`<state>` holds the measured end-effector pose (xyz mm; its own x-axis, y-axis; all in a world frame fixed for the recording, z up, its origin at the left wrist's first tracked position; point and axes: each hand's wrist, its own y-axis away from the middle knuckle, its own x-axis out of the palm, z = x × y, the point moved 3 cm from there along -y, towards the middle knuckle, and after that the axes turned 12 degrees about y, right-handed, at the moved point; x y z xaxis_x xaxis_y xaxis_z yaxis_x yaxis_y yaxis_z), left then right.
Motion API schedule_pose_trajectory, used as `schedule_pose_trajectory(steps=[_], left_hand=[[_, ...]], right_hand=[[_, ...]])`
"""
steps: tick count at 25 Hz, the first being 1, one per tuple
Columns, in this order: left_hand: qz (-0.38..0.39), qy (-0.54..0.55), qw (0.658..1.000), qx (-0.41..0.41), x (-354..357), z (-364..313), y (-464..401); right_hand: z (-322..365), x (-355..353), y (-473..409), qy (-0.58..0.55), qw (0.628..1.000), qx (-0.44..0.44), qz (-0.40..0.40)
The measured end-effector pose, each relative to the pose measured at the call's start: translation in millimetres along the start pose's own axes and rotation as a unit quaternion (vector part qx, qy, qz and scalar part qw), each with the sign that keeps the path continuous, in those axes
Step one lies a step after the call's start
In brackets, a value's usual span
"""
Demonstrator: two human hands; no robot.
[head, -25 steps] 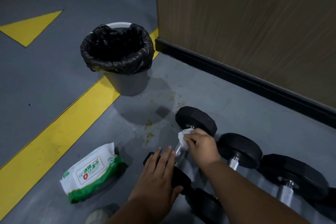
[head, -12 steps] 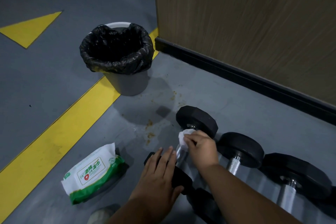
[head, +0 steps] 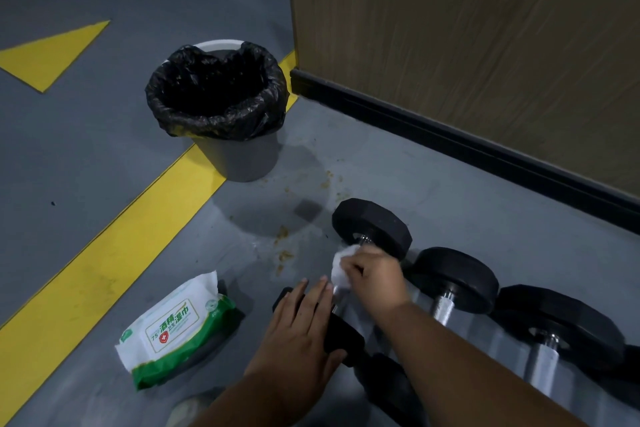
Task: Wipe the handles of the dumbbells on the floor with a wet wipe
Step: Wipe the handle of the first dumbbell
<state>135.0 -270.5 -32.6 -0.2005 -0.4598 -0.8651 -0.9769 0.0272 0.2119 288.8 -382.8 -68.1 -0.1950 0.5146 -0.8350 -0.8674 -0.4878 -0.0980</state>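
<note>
On a gray floor crossed by a yellow stripe, a person works over three black dumbbells lying side by side below a wood-grain wall. Their right hand grips a white wet wipe, fingers curled round it and round the metal handle of the leftmost dumbbell, just near its far weight. Their left hand rests flat, fingers straight, on the same dumbbell's near weight. To the right, the second dumbbell and third dumbbell lie close together, their handles bare. Near left, a green-and-white wipe pack lies on the floor. Farther back stands a gray bin lined with a black bag, straddling the stripe.
</note>
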Motion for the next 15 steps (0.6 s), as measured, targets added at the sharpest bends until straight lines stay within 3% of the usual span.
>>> schedule_pose_trajectory(steps=[3,5,9,10,15], left_hand=[[0.014,-0.002,1.0,0.001,2.7,3.2,-0.6],[0.018,0.0,1.0,-0.004,1.6,3.6,-0.9],[-0.002,0.011,1.0,0.01,-2.4,3.9,-0.9],[-0.005,0.01,1.0,0.011,-3.3,5.8,-0.9],[0.004,0.008,1.0,0.014,-4.9,8.7,-2.6]], right_hand=[[11.9,7.1,28.8,-0.048,0.989,-0.095,0.102],[7.8,7.5,18.0,0.013,0.982,-0.153,0.11],[-16.8,-2.6,-20.4,-0.006,0.999,0.027,0.02],[-13.0,-1.5,-18.1,-0.003,0.999,0.032,0.016],[16.2,5.2,26.3,-0.033,0.981,-0.116,0.149]])
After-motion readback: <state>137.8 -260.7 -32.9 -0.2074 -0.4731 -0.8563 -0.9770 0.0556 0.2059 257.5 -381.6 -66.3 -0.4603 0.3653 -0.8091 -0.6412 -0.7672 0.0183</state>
